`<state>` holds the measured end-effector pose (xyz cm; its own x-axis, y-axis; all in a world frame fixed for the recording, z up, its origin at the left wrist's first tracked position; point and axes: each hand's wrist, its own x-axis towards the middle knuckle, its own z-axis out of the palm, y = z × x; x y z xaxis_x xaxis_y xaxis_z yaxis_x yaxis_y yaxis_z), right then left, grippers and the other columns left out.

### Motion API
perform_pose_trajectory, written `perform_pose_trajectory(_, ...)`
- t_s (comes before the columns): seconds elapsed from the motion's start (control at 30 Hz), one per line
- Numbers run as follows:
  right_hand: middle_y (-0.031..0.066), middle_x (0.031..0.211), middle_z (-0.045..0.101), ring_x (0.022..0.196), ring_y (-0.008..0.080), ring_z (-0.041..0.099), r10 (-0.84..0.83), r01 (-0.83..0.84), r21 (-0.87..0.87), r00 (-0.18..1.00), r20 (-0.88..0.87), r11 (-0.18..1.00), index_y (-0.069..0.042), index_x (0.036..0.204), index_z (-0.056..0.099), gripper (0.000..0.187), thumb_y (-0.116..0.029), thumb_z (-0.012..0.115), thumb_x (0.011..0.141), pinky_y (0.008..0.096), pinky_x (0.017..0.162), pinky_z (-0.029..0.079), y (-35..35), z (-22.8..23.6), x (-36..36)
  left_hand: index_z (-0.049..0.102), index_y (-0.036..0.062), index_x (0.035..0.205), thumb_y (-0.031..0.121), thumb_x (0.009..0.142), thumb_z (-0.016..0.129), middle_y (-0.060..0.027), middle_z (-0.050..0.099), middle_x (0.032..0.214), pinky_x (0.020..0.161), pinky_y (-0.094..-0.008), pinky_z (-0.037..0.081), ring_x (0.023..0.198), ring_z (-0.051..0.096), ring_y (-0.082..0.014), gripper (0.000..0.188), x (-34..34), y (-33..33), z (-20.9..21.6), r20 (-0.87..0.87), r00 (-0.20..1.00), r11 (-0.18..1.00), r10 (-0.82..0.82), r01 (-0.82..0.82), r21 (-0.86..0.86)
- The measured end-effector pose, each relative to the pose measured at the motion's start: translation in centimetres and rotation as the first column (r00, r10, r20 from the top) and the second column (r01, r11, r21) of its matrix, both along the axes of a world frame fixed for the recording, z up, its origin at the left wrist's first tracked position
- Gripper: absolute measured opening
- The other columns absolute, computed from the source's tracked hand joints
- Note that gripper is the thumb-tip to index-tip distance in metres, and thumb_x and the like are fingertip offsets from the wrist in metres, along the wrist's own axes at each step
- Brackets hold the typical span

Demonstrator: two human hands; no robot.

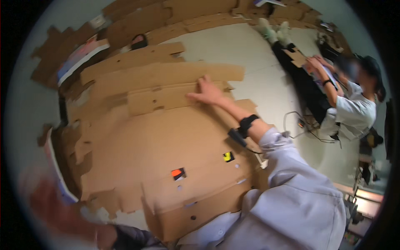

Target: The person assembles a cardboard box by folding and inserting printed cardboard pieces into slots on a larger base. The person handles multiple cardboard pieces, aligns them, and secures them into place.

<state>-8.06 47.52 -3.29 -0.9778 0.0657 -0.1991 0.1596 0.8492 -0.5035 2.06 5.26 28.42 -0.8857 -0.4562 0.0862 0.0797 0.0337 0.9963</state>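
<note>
A large flattened cardboard box (166,137) lies before me with creased flaps and cut-outs. On its folded far flap (166,96) rests my right hand (208,92), thumb and fingers spread apart, touching the board without visibly gripping it. A black band with a dark cylindrical device (238,136) and a cable is strapped to my right forearm. At the lower left my left hand (54,204) is smeared by motion, near the board's left side; its fingers are not clear. An orange-and-black patch (178,173) and a yellow-and-black patch (228,156) show on the near part of the board.
More flattened cardboard (137,23) lines the far side. Printed white-edged boards stand at the far left (83,58) and near left (56,166). On the right a seated person (354,104) handles a small piece of cardboard. A black cable (308,125) curls on the pale floor.
</note>
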Motion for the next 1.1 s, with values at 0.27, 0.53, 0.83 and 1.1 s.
perform_pose_trajectory(0.27, 0.0199, 0.132, 0.041, 0.116, 0.0384, 0.048, 0.253, -0.227, -0.277, 0.965, 0.063, 0.934, -0.004, 0.131, 0.045, 0.066, -0.043, 0.065, 0.081, 0.0405, 0.098, 0.041, 5.8, 6.6, 5.7, 0.045, 0.0098, 0.134, 0.048, 0.087, 0.054, -0.0218, 0.038, 0.141, 0.109, -0.0523, 0.021, 0.133, 0.031, -0.0375, 0.061, -2.7, 2.5, -23.2, 0.604, 0.788, -0.052, -0.122, 0.602, -0.797)
perform_pose_trajectory(0.53, 0.0175, 0.103, 0.062, 0.096, 0.0237, 0.058, -0.279, 0.293, 0.041, 0.844, 0.459, 0.955, 0.002, 0.11, 0.059, 0.04, -0.031, 0.059, 0.088, 0.0321, 0.086, 0.045, 22.6, 4.7, 21.2, 0.047, 0.0075, 0.131, 0.05, 0.085, 0.056, -0.0195, 0.042, 0.138, 0.104, -0.0544, 0.028, 0.128, 0.038, -0.0385, 0.064, -2.3, -2.9, -24.7, 0.543, 0.839, 0.127, -0.017, 0.541, -0.831)
perform_pose_trajectory(0.83, 0.0187, 0.121, 0.057, 0.105, 0.0241, 0.057, -0.603, 0.585, 0.196, 0.663, 0.444, 0.787, 0.004, 0.116, 0.057, 0.045, -0.032, 0.058, 0.088, 0.0352, 0.089, 0.045, 26.6, 1.2, 38.7, 0.054, 0.0017, 0.123, 0.046, 0.088, 0.053, -0.0224, 0.055, 0.122, 0.091, -0.0406, 0.043, 0.11, 0.054, -0.0377, 0.056, -4.7, -3.2, -22.0, 0.646, 0.761, 0.296, 0.062, 0.604, -0.74)
perform_pose_trajectory(1.1, 0.015, 0.129, 0.05, 0.117, 0.0244, 0.05, 0.418, 0.677, -0.728, 0.633, 0.652, 0.11, 0.002, 0.134, 0.039, 0.066, -0.034, 0.065, 0.085, 0.0345, 0.095, 0.043, 10.3, 11.3, 39.7, 0.058, 0.0018, 0.118, 0.053, 0.089, 0.046, -0.029, 0.063, 0.096, 0.084, -0.0478, 0.046, 0.098, 0.058, -0.0449, 0.06, -4.3, -2.1, -22.9, 0.655, 0.739, 0.294, 0.158, 0.598, -0.745)
